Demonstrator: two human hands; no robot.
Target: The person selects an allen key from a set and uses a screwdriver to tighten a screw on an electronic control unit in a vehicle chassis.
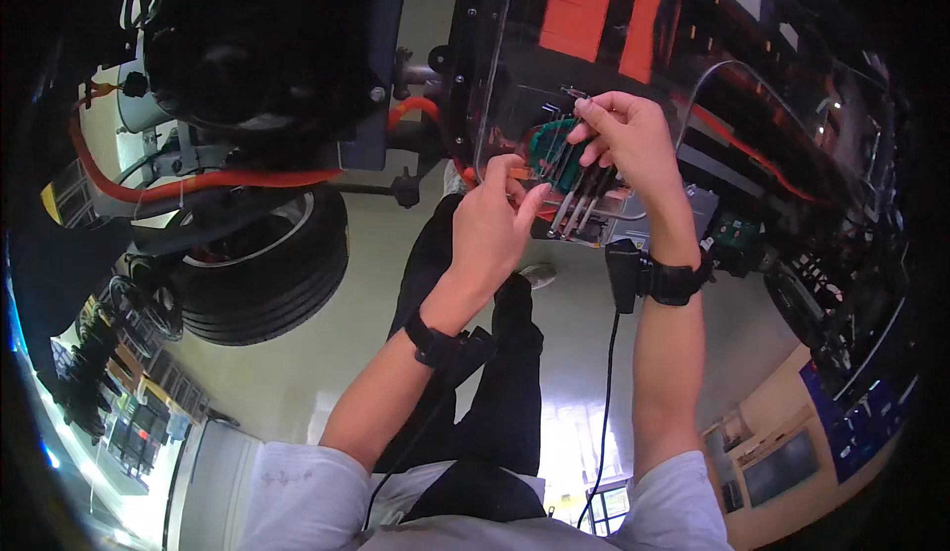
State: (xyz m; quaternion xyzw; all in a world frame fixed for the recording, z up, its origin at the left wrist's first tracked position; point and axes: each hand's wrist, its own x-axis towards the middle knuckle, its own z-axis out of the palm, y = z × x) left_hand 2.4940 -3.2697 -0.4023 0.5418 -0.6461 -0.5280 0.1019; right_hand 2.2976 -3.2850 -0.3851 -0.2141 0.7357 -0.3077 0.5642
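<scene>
Near the clear-topped housing (522,51)'s near edge, a green holder (542,147) carries slim metal tools (577,213); the right hand (635,140) pinches one, the left hand (490,232) beside it, thumb and fingers apart.

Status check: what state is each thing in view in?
Bare left hand: fingers curled, thumb extended, grip unclear
Bare right hand: fingers bent at slim silver metal rods, grip unclear
Rods: side by side, slanted
Thick orange cable: curved
Black round rubber tyre: partly hidden, inflation unclear
Black left wristband: fastened around wrist
</scene>
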